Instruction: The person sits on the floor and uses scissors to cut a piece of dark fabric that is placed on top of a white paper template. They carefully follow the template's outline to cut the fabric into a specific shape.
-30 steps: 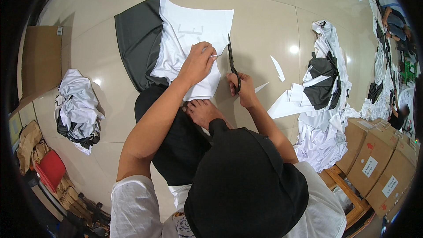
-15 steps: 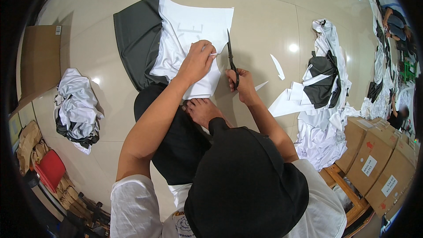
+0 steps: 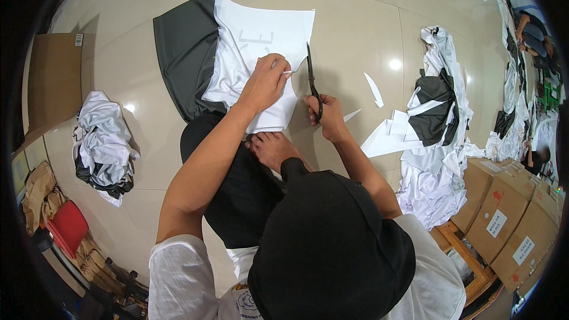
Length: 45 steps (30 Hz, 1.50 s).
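A white and dark grey piece of cloth lies spread on the floor, its white part (image 3: 255, 21) to the right and its grey part (image 3: 186, 53) to the left. Faint grey marks show on the white part. My left hand (image 3: 267, 83) rests on the white cloth with bent fingers, pinching it close to its right edge. Black scissors (image 3: 313, 77) are gripped in my right hand (image 3: 326, 115), blades pointing away from me along that right edge. The scissors' handles are partly hidden by my fingers. My bare foot (image 3: 275, 149) is at the cloth's near edge.
White offcuts (image 3: 373, 90) lie to the right, before a long heap of white and black cloth (image 3: 435, 184). Cardboard boxes (image 3: 492, 213) stand at the lower right. A crumpled cloth pile (image 3: 104, 139) and a large cardboard box (image 3: 56, 83) are on the left.
The scissors have shifted very slightly toward me, their tip a little lower along the cloth's edge. My left hand and the cloth have hardly moved.
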{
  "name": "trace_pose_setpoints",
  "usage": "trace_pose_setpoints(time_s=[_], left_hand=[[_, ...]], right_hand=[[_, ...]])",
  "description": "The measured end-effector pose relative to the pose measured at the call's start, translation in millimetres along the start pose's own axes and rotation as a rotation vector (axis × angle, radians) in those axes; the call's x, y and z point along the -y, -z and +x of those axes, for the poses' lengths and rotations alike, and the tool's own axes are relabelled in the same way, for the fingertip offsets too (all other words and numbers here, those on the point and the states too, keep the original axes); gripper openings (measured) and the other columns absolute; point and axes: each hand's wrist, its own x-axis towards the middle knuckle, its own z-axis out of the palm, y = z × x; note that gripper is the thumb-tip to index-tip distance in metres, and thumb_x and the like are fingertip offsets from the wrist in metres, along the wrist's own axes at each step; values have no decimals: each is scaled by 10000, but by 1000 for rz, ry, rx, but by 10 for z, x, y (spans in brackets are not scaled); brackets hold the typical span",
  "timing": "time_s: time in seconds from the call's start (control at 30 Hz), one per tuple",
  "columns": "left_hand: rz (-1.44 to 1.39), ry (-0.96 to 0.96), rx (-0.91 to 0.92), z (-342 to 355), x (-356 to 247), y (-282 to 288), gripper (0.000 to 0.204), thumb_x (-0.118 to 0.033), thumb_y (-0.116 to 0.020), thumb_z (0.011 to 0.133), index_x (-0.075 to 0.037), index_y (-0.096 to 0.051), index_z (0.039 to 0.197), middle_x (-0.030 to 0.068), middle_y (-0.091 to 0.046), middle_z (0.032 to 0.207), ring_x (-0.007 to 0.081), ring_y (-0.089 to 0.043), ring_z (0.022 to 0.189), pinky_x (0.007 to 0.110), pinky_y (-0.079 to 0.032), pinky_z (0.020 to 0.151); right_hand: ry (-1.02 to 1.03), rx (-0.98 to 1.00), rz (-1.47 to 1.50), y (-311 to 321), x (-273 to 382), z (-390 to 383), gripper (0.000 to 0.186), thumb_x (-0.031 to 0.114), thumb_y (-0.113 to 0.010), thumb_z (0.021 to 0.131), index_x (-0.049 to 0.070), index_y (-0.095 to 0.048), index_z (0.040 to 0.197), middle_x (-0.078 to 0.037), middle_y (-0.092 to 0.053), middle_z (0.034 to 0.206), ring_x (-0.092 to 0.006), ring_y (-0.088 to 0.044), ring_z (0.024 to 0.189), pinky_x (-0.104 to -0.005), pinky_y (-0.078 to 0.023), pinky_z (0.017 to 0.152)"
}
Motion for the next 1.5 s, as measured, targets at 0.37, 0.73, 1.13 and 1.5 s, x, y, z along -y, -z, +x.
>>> trace_pose_setpoints(time_s=[0.37,0.73,1.13,1.5], left_hand=[[-9,-22,3,5,20,6,214,-153,-638,1047,-19,-617,1213,213,-587,1365,432,-535,1306,484,-455,1105],[-40,-91,-123,4,-3,-24,125,-96,-653,1004,-26,-628,1105,176,-615,1204,415,-584,1143,498,-451,1039],[-34,-105,-126,10,7,-18,125,-81,-621,1019,-23,-603,1129,180,-608,1183,412,-579,1121,497,-445,1026],[-62,-96,-134,7,-36,25,126,-97,-597,1037,-22,-591,1138,187,-608,1193,421,-567,1140,490,-452,1028]], right_hand=[[0,-10,-21,-72,199,112,338,342,-806,852,56,-643,779,-15,-576,648,-128,-530,518,-304,-420,468],[2,-6,-11,-42,141,184,298,276,-815,855,41,-646,785,-24,-592,639,-131,-544,504,-303,-414,451],[9,-11,16,-48,191,125,303,282,-811,840,47,-636,762,-21,-571,618,-129,-531,493,-300,-411,446],[28,1,1,-91,283,253,333,300,-841,845,66,-629,740,-17,-582,604,-120,-527,479,-289,-403,437]])
